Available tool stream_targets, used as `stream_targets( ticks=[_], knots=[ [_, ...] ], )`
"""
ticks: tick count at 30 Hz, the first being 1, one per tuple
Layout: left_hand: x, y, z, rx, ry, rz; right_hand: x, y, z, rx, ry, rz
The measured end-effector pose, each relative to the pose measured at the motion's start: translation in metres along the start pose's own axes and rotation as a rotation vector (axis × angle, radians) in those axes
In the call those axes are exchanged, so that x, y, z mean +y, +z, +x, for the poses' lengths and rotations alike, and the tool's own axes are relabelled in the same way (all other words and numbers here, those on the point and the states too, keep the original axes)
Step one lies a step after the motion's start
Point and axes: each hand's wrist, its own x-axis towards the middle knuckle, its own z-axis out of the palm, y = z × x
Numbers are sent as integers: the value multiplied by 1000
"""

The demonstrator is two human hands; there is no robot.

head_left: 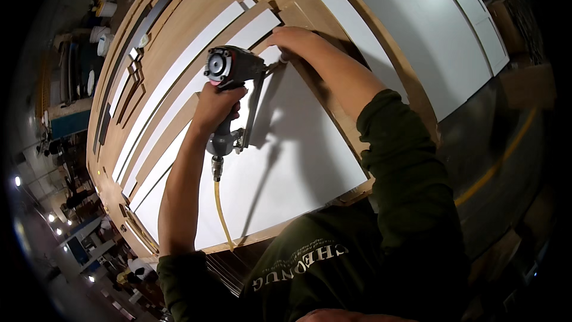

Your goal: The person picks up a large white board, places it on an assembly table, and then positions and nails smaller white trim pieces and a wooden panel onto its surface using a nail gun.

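Head view: left grip (218, 106) closed round the nail gun (238, 67), right grip (290, 40) near its nose.
I read this as fastening: I'd set the nose square and get the right grip clear of its line. Whether the right grip pinches anything, I can't tell. The white panel (298, 143) lies beneath both; the yellow hose (220, 211) trails nearward below the left grip, and white strips (179, 92) crowd its left on the table (179, 27).

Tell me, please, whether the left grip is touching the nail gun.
Touching: the head view shows the left grip wrapped around the handle of the nail gun.
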Motion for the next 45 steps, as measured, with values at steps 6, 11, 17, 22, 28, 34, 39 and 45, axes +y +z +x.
stream_targets(
  ticks=[6,11,17,22,28,34,39,45],
  knots=[
    [-28,-14,-39,40,33,-87,-20,-19,-11,-43,125,50],
    [-97,-28,-140,209,-160,-92,-42,-38,-14,-128,262,-92],
    [-206,-5,-246,550,-213,-69,-115,10,-1,80,26,-132],
    [-252,14,-276,678,-341,-84,-158,44,23,148,-108,3],
    [-302,20,-292,568,-328,232,-178,47,22,133,-90,-91],
    [-269,12,-285,559,-213,377,-209,75,-17,191,39,-262],
    [-285,23,-287,633,-112,424,-300,146,-145,9,-98,-228],
    [-307,-18,-334,507,-49,235,-363,208,-200,-18,-230,-195]
  ],
)
